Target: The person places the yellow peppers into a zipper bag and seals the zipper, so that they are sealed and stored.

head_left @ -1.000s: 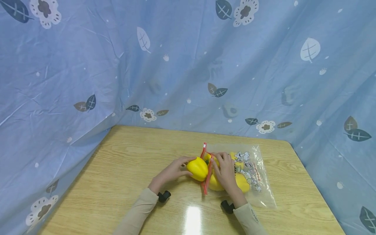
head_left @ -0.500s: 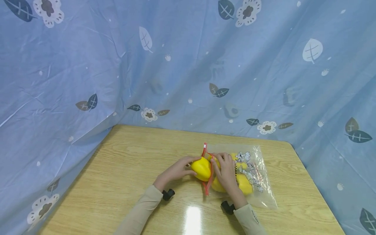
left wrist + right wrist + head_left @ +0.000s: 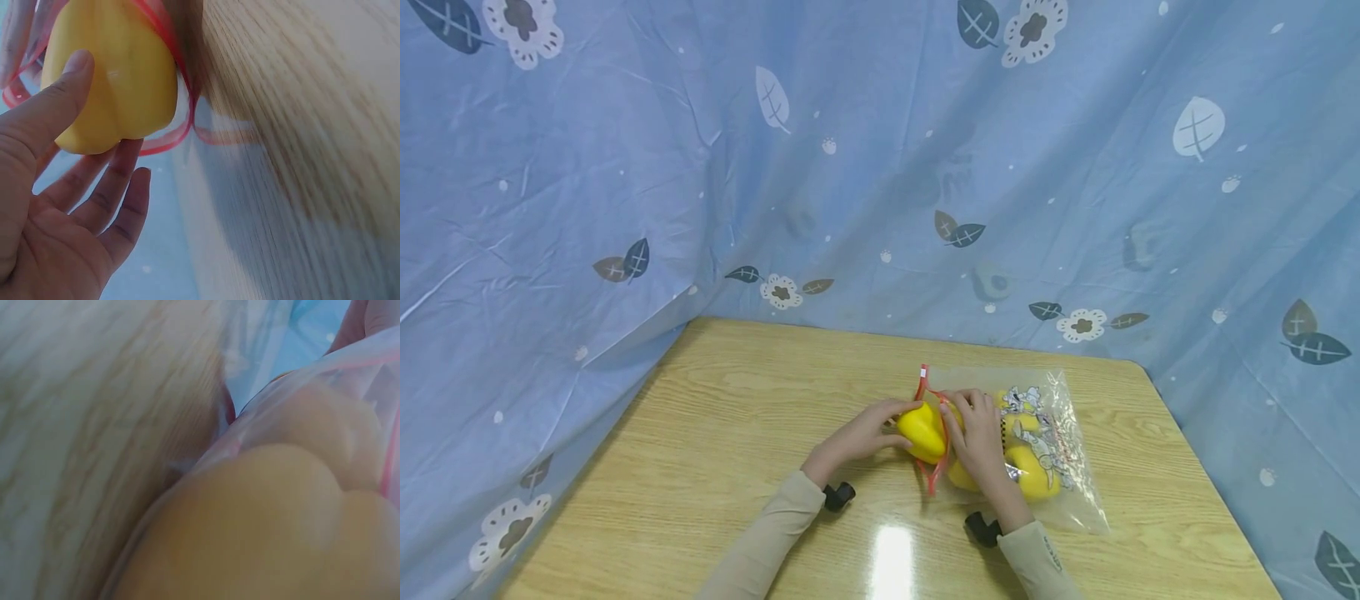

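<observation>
A yellow bell pepper (image 3: 922, 432) sits in the red-rimmed mouth of a clear zip bag (image 3: 1084, 500). My left hand (image 3: 867, 431) grips its outer end, thumb on one side and fingers beneath in the left wrist view, where the red zip strip (image 3: 164, 147) loops around the pepper (image 3: 115, 87). On top of the bag, my right hand (image 3: 977, 437) holds the upper lip near the red edge. More yellow peppers (image 3: 1033, 472) lie inside, partly covered by that hand and the bag's printed cartoon figures. One pepper (image 3: 244, 531) fills the right wrist view through the plastic.
Everything lies on a wooden table (image 3: 760, 375) with a glare spot near its front. A blue patterned curtain (image 3: 850, 192) hangs along the back and sides. Black wrist mounts (image 3: 982, 529) stick out from both wrists.
My left hand has moved right, pushing the bell pepper deeper into the bag's mouth. The peppers inside have shifted slightly right. My right hand stays nearly in place.
</observation>
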Tool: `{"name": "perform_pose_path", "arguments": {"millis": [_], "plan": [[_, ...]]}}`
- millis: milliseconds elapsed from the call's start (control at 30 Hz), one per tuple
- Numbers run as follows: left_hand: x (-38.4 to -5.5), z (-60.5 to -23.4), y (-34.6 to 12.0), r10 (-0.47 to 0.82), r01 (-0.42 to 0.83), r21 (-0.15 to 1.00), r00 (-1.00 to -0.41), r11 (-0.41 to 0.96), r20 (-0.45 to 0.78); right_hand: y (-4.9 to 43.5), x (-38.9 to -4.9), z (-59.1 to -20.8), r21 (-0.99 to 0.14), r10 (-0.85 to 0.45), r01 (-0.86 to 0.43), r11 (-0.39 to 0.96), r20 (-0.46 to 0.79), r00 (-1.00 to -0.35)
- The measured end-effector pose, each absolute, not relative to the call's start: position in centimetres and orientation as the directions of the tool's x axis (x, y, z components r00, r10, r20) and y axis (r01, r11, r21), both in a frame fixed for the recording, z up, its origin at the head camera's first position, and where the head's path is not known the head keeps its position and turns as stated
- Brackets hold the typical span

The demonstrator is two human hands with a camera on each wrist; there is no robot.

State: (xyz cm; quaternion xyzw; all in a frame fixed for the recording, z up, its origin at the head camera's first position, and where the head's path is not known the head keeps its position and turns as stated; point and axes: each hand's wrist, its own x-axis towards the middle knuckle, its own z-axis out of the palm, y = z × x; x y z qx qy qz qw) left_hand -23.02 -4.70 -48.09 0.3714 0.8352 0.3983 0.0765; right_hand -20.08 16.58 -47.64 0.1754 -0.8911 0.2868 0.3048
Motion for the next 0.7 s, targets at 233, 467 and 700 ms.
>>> {"name": "perform_pose_path", "arguments": {"millis": [233, 467, 700], "plan": [[-23.0, -48.0, -4.1, 0.678, 0.555, 0.717, -0.718, 0.422, 0.157, 16.6, -20.1, -47.6, -0.405, -0.145, -0.493, 0.770, 0.641, -0.754], [-23.0, -48.1, -3.6, 0.678, 0.560, 0.706, -0.719, 0.433, 0.154, 16.7, -20.1, -47.4, -0.393, -0.151, -0.504, 0.769, 0.655, -0.741], [-23.2, -48.5, -3.2, 0.690, 0.572, 0.718, -0.702, 0.397, 0.177, 16.7, -20.0, -47.3, -0.391, -0.150, -0.506, 0.769, 0.659, -0.737]]}}
